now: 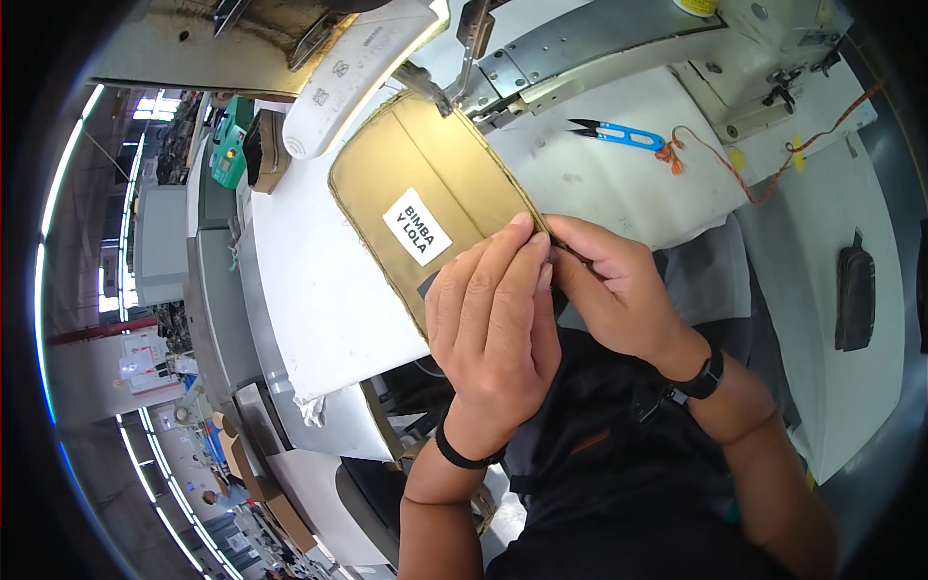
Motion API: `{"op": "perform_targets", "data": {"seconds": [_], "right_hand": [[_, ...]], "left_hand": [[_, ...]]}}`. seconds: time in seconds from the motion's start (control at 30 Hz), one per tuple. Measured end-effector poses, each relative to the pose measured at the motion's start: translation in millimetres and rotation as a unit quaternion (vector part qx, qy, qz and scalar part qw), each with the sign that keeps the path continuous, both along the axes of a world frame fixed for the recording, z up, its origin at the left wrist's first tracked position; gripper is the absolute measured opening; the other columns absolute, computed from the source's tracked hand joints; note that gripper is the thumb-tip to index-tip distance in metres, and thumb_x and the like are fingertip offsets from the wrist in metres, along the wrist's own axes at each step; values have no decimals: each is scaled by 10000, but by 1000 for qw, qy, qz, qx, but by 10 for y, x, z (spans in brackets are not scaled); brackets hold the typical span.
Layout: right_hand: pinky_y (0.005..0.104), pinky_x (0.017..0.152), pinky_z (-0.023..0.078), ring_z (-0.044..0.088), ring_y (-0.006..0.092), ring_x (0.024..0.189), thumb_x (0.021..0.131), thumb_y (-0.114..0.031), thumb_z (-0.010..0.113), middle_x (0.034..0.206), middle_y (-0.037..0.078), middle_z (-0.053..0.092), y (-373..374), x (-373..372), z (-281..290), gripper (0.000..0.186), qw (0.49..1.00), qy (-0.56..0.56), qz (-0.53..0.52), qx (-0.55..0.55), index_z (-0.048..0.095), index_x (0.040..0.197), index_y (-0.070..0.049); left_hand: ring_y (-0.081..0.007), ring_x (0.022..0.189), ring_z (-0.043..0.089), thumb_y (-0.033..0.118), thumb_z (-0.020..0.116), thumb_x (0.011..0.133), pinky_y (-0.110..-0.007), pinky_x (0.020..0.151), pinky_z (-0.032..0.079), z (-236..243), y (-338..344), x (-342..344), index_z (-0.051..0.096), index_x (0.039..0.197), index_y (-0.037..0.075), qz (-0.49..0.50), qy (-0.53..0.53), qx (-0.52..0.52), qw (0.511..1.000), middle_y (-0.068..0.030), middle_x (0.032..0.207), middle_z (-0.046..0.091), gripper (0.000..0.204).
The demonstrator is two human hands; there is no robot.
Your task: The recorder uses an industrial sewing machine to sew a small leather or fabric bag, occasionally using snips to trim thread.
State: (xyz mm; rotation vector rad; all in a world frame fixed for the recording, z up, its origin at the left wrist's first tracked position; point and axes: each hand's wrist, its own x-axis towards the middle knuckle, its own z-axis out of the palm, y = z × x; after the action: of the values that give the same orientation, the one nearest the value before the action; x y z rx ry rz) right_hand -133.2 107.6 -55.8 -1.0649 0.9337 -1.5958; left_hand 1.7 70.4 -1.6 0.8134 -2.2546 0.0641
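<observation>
A tan fabric panel [449,159] with rounded corners, raw edges and a white printed label lies under the working end of a sewing machine [599,58]. Its far edge meets the machine's presser foot [440,97]. My left hand [498,319] rests over the near right part of the panel, fingertips pressed to its edge. From the right, my right hand [614,285] pinches the same edge between thumb and fingers, touching the left fingertips. A dark patch shows beside my left hand, mostly hidden by it.
Blue thread snips [628,135] lie on the white cloth right of the panel, with orange thread [720,159] trailing from them. A white lamp [362,77] hangs over the panel's left. At the right lies a dark pouch-like piece [855,295]. Boxes stand at the far left.
</observation>
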Motion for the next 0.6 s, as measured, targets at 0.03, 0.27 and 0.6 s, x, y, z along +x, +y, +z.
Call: {"op": "perform_targets", "data": {"seconds": [0.03, 0.27, 0.6], "right_hand": [[261, 880, 567, 649, 82, 1014, 1108, -24, 535, 1126, 75, 720, -21, 2, 4, 306, 1000, 0, -4, -5, 608, 1394, 56], [244, 832, 548, 625, 68, 964, 1117, -46, 517, 1077, 50, 716, -242, 2, 41, 309, 999, 26, -30, -33, 621, 1395, 42], [241, 726, 511, 580, 29, 849, 1111, -78, 517, 917, 24, 695, -580, 70, 105, 236, 998, 1, -40, -50, 651, 1274, 27]], "left_hand": [[-313, 1012, 728, -18, 773, 888, -407, 888, 549, 2, -27, -1, 759, 1144, -19, -1, 1, 0, 1000, -146, 1197, 773, 256], [-311, 998, 719, -8, 764, 906, -408, 895, 543, -34, -270, -11, 751, 1139, -17, -2, 22, -25, 999, -140, 1175, 771, 233], [-296, 1037, 722, 25, 736, 958, -390, 927, 525, -40, -627, -11, 744, 1130, 26, -6, 56, -30, 998, -113, 1144, 777, 173]]}}
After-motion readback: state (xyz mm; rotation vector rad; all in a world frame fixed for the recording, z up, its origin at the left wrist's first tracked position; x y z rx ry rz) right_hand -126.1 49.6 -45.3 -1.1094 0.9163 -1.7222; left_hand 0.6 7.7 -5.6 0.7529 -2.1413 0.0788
